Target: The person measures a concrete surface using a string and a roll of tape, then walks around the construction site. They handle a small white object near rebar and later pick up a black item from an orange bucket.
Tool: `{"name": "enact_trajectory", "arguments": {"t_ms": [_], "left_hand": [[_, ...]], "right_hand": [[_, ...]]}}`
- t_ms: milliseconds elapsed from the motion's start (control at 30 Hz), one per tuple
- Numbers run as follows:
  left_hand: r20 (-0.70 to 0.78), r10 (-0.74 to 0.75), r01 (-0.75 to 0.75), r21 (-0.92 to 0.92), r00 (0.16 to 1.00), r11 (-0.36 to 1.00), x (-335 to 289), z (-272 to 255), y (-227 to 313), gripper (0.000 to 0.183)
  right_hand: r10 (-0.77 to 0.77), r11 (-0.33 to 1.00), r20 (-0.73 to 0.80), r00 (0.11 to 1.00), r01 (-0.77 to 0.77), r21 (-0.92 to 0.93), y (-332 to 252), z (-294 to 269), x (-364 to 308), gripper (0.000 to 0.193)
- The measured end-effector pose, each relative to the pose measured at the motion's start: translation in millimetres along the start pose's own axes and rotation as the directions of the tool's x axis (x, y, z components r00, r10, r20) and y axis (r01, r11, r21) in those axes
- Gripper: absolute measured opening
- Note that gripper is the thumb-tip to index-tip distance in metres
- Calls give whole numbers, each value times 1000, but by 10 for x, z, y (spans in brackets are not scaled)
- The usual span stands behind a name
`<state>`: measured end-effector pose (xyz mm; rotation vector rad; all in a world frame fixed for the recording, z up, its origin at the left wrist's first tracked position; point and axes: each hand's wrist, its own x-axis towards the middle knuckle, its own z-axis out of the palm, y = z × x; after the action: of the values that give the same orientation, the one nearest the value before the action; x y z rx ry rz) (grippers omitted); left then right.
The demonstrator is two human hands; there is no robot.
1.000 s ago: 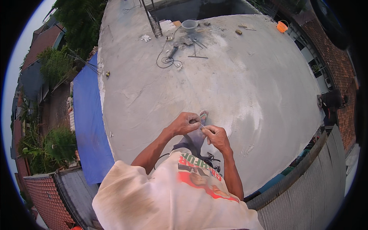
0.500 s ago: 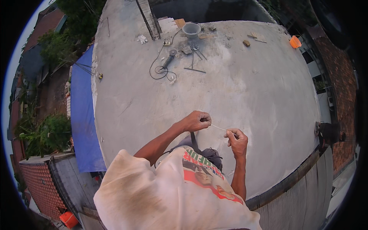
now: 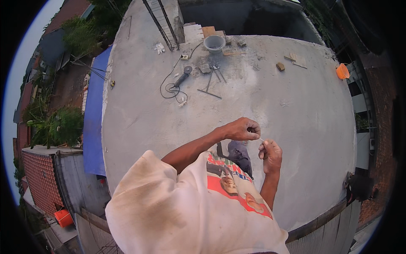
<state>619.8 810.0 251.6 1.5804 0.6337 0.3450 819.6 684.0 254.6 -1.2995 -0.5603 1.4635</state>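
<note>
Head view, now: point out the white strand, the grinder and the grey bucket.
White strand (image 3: 261, 139), head view: stretch between left hand (image 3: 242, 129) and right hand (image 3: 271, 156).
Grinder (image 3: 182, 79), head view: middle of its body.
Grey bucket (image 3: 214, 42), head view: its inside.

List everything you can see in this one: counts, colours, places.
thin strand: 1, whitish, between the hands
angle grinder: 1, dark grey, slab's far half
tub: 1, grey, beyond the grinder
metal bars: several, dark, right of the grinder
work gloves: count unclear, white, left of the tub
stone: 1, brown, right of the tub
bucket: 1, orange, slab's right edge
rebar frame: 1, dark, top left of centre
concrete slab: 1, grey, centre
tarpaulin: 1, blue, left of the slab
co-worker: 1, dark clothing, right
shirt: 1, whitish, printed, bottom
left hand: 1, bare, at the strand
right hand: 1, bare, at the strand
</note>
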Motion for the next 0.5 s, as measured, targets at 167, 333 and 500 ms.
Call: {"name": "enact_trajectory", "arguments": {"t_ms": [167,333,500], "left_hand": [[-196,24,-19,24,980,1000,926,-137,305,22],[-357,-49,13,-102,933,995,1920,-322,679,22],[-435,-57,-30,-191,899,981,2920,-422,721,22]], "right_hand": [[63,956,154,986,-104,274,-809,-578,830,11],[1,859,221,975,-114,499,-1613,-1018,1599,12],[-108,736,124,986,-4,677,-2230,-1272,2239,14]]}}
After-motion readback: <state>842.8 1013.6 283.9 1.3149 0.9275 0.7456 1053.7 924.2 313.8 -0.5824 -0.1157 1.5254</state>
